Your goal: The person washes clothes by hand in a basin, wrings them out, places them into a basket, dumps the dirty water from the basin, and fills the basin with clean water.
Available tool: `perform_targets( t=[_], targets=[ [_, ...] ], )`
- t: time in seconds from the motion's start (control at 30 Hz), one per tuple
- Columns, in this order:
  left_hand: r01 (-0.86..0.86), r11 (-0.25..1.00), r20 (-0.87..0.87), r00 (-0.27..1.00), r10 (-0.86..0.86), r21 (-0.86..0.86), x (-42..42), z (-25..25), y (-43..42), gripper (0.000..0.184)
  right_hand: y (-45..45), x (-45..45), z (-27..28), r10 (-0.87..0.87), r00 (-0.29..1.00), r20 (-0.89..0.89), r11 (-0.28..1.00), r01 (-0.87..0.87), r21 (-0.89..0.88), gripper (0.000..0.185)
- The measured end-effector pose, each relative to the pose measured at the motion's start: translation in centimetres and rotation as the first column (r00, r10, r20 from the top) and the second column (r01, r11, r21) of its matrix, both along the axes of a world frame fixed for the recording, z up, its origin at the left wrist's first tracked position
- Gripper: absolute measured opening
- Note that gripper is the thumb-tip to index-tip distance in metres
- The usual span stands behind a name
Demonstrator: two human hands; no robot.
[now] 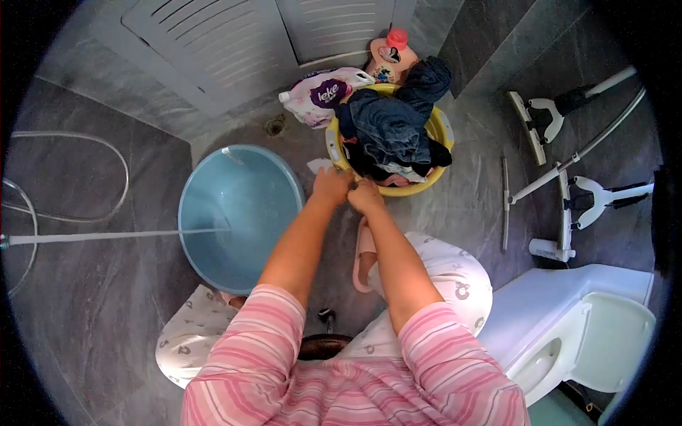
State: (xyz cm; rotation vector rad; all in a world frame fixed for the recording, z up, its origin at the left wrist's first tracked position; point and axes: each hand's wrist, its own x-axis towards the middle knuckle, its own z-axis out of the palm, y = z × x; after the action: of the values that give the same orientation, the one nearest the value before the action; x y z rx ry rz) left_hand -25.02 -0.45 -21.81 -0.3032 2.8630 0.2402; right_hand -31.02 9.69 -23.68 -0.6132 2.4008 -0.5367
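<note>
My left hand (332, 186) and my right hand (366, 197) meet at the near left rim of a yellow basin (442, 128). Both have curled fingers, and a small dark bit shows between them, too little to name. Dark clothes (391, 124), some of them denim-like, are heaped in the basin. Just beyond my left hand is a small white piece (320, 165) whose kind I cannot make out. To the left stands a large blue tub (241, 206), with a stream of water (121, 236) running into it from the left.
A white and purple leke bottle (330, 92) and a pink container with a red cap (393, 60) stand behind the basin. A floor drain (274, 126) lies nearby. Shower hose (121, 170) is at left; squeegee-like tools (561, 128), a white bottle (550, 250) and a toilet (568, 341) at right.
</note>
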Motion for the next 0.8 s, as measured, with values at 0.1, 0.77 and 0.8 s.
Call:
perform_targets(
  t=[0.1,0.77,0.8],
  targets=[
    [-0.146,0.985,0.245,0.962,0.119,0.094,-1.0,2.3,0.1,0.048,0.2,-0.1,0.7,0.066,0.996,0.056,0.998,-0.067,0.008,0.060],
    [0.064,0.960,0.123,0.992,-0.031,-0.272,-0.4,-1.1,0.8,0.040,1.8,8.2,3.6,0.068,0.983,-0.172,0.998,-0.065,0.025,0.035],
    [0.059,0.955,0.115,0.993,-0.026,-0.292,-0.8,-0.6,0.8,0.041,2.1,5.3,1.5,-0.054,0.947,-0.315,0.998,0.043,-0.042,0.023]
  ],
)
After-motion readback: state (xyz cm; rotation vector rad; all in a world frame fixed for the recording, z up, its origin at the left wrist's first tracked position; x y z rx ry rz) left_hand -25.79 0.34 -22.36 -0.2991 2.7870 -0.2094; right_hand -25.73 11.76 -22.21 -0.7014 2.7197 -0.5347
